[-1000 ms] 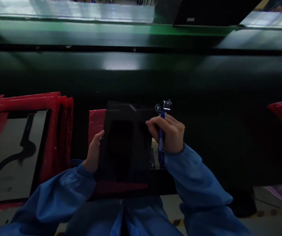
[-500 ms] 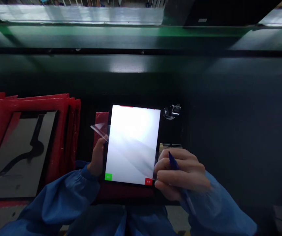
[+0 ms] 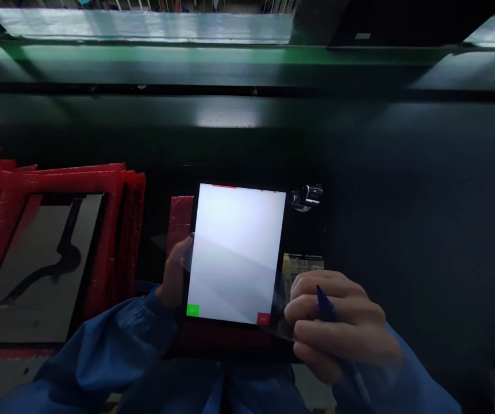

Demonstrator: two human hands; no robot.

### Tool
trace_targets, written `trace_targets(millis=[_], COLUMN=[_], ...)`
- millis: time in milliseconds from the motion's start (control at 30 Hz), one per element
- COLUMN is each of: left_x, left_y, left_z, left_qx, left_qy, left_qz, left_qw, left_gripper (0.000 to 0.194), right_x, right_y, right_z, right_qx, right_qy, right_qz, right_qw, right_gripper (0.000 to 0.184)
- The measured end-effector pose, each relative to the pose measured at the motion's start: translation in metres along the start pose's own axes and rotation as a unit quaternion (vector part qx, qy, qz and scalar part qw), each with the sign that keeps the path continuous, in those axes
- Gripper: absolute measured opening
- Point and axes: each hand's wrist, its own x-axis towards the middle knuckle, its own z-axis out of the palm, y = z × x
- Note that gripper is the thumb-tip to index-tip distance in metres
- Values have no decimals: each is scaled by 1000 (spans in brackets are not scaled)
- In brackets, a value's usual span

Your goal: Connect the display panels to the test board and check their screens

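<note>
A tablet (image 3: pixel 236 253) lies upright before me, its screen lit white with a green square at the lower left and a red one at the lower right. My left hand (image 3: pixel 175 273) grips its left edge, thumb on the bezel. My right hand (image 3: pixel 337 328), fingers curled, holds a blue pen (image 3: pixel 325 310) and pinches a thin clear film (image 3: pixel 230 270) that stretches across the screen from the lower right corner. The film's far corner (image 3: pixel 165 244) floats past the left edge. A red tray (image 3: pixel 180 215) lies under the tablet.
A stack of red trays (image 3: pixel 118 230) stands at the left, the front one holding a grey panel (image 3: pixel 35 270) with a dark curved mark. A small shiny metal clamp (image 3: pixel 306 197) sits just right of the tablet's top. A dark green conveyor (image 3: pixel 230 115) runs behind.
The tablet's screen went from dark to lit white. My right hand came down from the metal clamp to the lower right corner and has drawn the clear film rightward and lower.
</note>
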Motion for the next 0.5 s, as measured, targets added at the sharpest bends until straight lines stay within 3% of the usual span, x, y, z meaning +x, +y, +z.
trace_targets(millis=[100, 200, 300, 500], left_x=[-1, -2, -2, -5], left_y=[1, 2, 2, -3], left_z=[3, 5, 6, 7], left_qx=[-17, 6, 45, 101], left_qy=[15, 27, 33, 2], left_qz=[1, -12, -52, -107], left_qw=[1000, 1000, 997, 989], left_gripper=[21, 27, 32, 32], right_x=[-4, -9, 0, 62], right_y=[2, 5, 11, 42], right_z=[-5, -13, -18, 2], right_qx=[-28, -153, -226, -46], right_qy=[1, 12, 41, 29], right_qz=[-31, -72, -54, 68], right_qw=[999, 986, 972, 996], right_gripper=[35, 22, 15, 28])
